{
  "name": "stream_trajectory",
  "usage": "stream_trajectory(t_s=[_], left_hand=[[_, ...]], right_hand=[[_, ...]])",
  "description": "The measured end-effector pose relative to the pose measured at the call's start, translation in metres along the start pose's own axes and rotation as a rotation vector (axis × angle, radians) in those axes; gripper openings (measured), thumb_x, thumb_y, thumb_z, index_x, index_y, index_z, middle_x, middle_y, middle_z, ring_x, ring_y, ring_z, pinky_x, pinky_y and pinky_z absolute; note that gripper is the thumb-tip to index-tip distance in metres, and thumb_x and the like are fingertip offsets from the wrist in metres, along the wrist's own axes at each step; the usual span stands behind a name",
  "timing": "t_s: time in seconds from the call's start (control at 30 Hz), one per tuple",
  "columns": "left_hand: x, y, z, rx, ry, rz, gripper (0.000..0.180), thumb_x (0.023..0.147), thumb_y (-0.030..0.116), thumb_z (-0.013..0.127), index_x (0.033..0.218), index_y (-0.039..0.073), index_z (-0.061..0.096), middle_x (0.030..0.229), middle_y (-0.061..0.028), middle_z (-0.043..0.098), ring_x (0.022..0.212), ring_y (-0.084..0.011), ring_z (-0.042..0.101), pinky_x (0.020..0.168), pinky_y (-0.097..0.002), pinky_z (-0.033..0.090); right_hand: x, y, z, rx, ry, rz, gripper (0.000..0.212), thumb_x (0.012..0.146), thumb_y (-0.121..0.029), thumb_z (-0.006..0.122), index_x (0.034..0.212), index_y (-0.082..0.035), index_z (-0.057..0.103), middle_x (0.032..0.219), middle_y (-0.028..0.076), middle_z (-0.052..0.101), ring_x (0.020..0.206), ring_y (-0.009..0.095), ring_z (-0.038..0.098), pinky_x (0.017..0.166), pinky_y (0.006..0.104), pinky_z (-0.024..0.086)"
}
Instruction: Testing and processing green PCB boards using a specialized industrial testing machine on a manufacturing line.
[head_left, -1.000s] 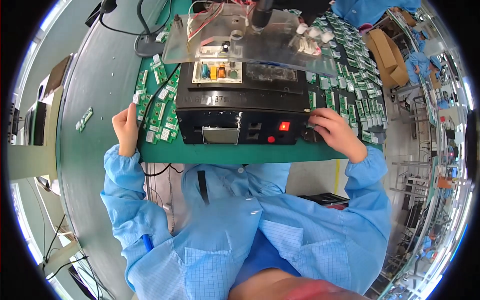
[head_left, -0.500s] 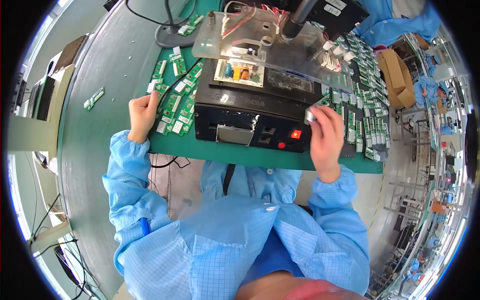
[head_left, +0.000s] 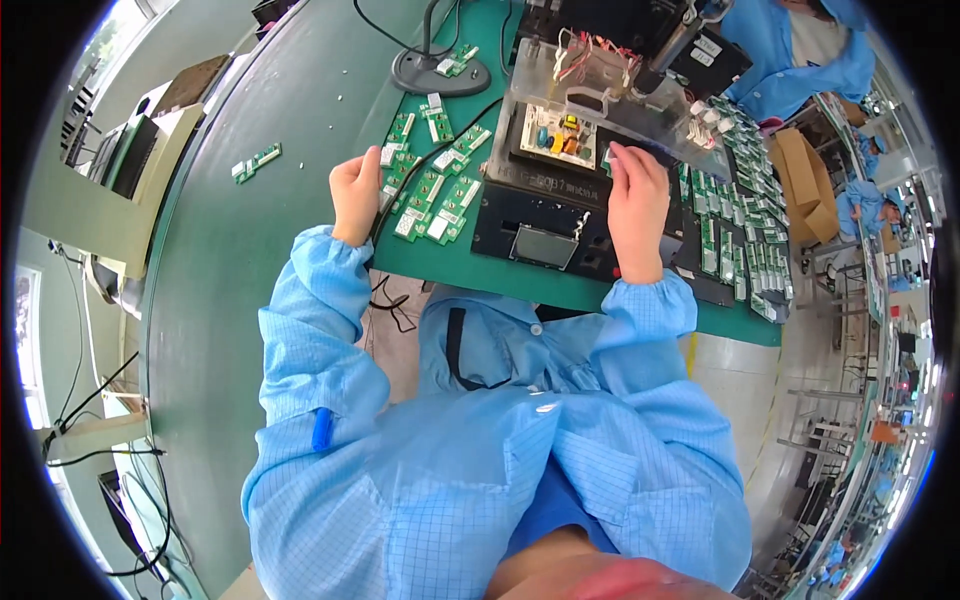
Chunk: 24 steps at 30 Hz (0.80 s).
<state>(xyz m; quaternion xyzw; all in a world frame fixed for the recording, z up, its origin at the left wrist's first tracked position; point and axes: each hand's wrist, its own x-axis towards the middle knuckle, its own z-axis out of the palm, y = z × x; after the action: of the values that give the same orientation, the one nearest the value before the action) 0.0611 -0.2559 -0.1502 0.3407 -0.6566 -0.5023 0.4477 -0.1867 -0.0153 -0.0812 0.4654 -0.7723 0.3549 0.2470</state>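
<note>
My right hand [head_left: 637, 205] is over the right part of a black test box [head_left: 540, 205], its fingers pinched together. A small circuit board [head_left: 607, 158] shows in part at those fingertips; most of it is hidden. Just left of them, a cream board with yellow and blue components [head_left: 556, 136] lies on top of the box, under a clear plastic plate [head_left: 560, 75] with red and white wires. My left hand [head_left: 357, 195] is curled closed, thumb up, beside several green circuit boards [head_left: 424, 190] and a black cable. Whether it holds anything is hidden.
Many more green boards [head_left: 760, 225] lie in rows on a black mat at the right. A round black stand base [head_left: 440, 74] is behind the left boards, and a lone board [head_left: 257, 163] lies far left. Beyond the right table edge is a cardboard box [head_left: 805, 185]; a person in blue [head_left: 790, 60] is behind.
My view has shifted, so the scene sits further right. My right hand has moved from the box's front right corner up to its top, beside the cream board. The left hand stays closed near the boards.
</note>
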Motion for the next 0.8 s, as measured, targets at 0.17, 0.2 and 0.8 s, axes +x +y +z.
stream_trajectory(t_s=[0.17, 0.2, 0.8], left_hand=[[-0.001, 0.002, -0.001, 0.001, -0.032, -0.051, 0.048, 0.096, 0.027, 0.059, 0.057, 0.001, 0.053, 0.052, 0.0050, 0.044, 0.050, -0.0046, 0.036, 0.047, -0.0268, 0.027], [-0.001, 0.003, -0.001, -0.003, -0.033, -0.052, 0.048, 0.096, 0.027, 0.059, 0.057, 0.001, 0.053, 0.052, 0.0050, 0.044, 0.050, -0.0046, 0.036, 0.047, -0.0268, 0.027], [-0.048, 0.158, 0.027, 0.150, -0.263, 0.381, 0.026, 0.093, 0.015, 0.059, 0.071, 0.002, 0.060, 0.061, 0.0001, 0.050, 0.055, -0.0080, 0.046, 0.051, -0.0250, 0.035]], right_hand=[[0.007, 0.010, 0.005, 0.068, -0.078, 0.025, 0.023, 0.090, -0.006, 0.060, 0.111, -0.007, 0.068, 0.108, 0.014, 0.066, 0.101, 0.034, 0.062, 0.088, 0.0397, 0.049], [0.008, 0.010, 0.005, 0.078, -0.085, 0.012, 0.023, 0.090, -0.006, 0.060, 0.111, -0.007, 0.069, 0.108, 0.014, 0.066, 0.100, 0.034, 0.062, 0.088, 0.0400, 0.049], [0.006, 0.029, 0.012, 0.020, -0.090, -0.086, 0.023, 0.088, -0.010, 0.061, 0.110, -0.010, 0.068, 0.105, 0.009, 0.065, 0.099, 0.031, 0.061, 0.086, 0.0448, 0.047]])
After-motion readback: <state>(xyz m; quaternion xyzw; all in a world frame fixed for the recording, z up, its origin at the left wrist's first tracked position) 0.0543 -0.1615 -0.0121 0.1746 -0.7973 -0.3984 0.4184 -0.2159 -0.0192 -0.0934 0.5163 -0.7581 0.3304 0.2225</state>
